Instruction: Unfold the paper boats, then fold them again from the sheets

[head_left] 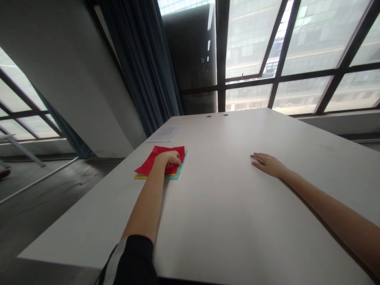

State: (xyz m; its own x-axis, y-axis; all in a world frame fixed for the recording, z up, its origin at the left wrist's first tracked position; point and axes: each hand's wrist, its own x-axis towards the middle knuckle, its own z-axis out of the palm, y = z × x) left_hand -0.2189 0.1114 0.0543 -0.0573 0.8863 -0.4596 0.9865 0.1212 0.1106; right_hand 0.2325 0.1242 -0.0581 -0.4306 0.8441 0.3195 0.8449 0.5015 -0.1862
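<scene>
On the left part of the white table [219, 190] lies a small stack of cloth-like or paper sheets, with a red sheet [157, 155] on top and yellow [141, 177] and light blue [181, 166] edges showing beneath. My left hand [172, 158] is over the right side of the red sheet, its fingers curled together at that sheet; whether they pinch its edge is too small to tell. My right hand [267, 164] rests on the table to the right, fingers apart and holding nothing.
A printed white paper [164, 134] lies behind the stack near the table's left edge. Two small dark round spots [209, 116] mark the far end of the table. Beyond are a dark blue curtain [142, 59] and large windows.
</scene>
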